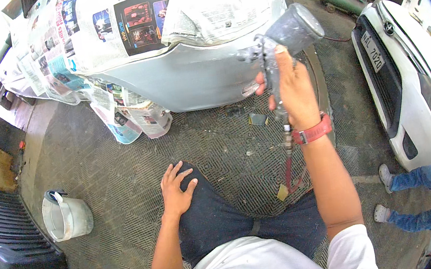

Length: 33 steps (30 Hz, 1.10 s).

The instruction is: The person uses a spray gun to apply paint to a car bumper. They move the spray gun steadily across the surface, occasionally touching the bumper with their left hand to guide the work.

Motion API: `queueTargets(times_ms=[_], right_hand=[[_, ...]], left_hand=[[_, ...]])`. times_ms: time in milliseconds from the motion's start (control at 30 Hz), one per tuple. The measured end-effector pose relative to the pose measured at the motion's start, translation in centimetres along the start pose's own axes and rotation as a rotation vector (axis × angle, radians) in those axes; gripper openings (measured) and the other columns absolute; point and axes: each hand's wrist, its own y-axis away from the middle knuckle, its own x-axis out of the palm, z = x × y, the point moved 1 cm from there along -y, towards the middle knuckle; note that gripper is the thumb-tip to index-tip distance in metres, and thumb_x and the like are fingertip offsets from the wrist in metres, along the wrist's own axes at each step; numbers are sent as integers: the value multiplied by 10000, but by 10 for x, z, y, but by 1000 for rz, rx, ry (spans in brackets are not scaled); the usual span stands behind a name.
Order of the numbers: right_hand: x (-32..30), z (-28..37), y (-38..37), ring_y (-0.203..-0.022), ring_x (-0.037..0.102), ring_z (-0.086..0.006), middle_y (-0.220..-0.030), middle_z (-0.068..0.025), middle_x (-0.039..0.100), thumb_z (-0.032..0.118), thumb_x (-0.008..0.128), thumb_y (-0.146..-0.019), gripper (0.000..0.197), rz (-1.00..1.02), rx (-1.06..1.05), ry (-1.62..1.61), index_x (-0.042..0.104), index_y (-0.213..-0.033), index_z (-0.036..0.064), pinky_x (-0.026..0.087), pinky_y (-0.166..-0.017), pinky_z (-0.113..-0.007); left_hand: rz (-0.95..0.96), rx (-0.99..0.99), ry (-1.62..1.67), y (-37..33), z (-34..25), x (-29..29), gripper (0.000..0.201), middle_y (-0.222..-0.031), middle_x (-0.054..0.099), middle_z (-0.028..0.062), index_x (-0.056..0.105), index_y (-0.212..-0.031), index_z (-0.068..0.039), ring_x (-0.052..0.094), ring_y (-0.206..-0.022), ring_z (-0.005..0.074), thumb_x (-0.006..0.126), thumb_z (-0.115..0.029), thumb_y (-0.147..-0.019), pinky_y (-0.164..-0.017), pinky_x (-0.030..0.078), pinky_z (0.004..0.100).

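A patterned workshop floor point(119, 147) lies under a silver car body point(186, 78) masked with newspaper point(104, 35). The right hand point(291, 89) is wrapped tight around the handle of a spray gun point(275, 50), held up just beside the bare silver panel, its cup tilted right. The left hand point(176, 188) rests flat, fingers spread, on the person's knee. A grey bucket point(66, 217) stands near the floor's left edge; a white car point(410, 87) sits at the right.

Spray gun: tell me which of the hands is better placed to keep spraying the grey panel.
Right. The right hand already grips the spray gun aimed at the grey panel; the left hand rests flat on the knee.
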Motion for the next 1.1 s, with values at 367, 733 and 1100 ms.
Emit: queueTargets(times_ms=[367, 733, 1100], right_hand=[[-52, 20, -16, -700, 758, -169, -891, -118, 762, 571, 436, -1176, 647, -97, 35, 153, 696, -1265, -15, 498, -409, -263], [7, 59, -16, -665, 745, -193, -845, -132, 754, 550, 471, -1159, 611, 108, 18, 86, 701, -1134, -16, 488, -429, -306], [-44, 58, -64, -630, 720, -188, -829, -108, 740, 556, 494, -1138, 601, 16, 65, 270, 706, -1175, -5, 491, -434, -307]], left_hand=[[20, -7, 29, -7, 7, 0, 390, -1650, 585, 81, 812, -1314, -181, 390, -1613, 383, 833, -331, -955, -1316, 263, 567], [10, 22, 56, -12, 8, 8, 379, -1628, 609, 83, 815, -1305, -184, 414, -1598, 385, 833, -320, -952, -1309, 272, 563], [10, 16, 62, -11, 10, 5, 385, -1641, 599, 79, 808, -1313, -178, 407, -1608, 381, 831, -312, -952, -1312, 269, 564]])
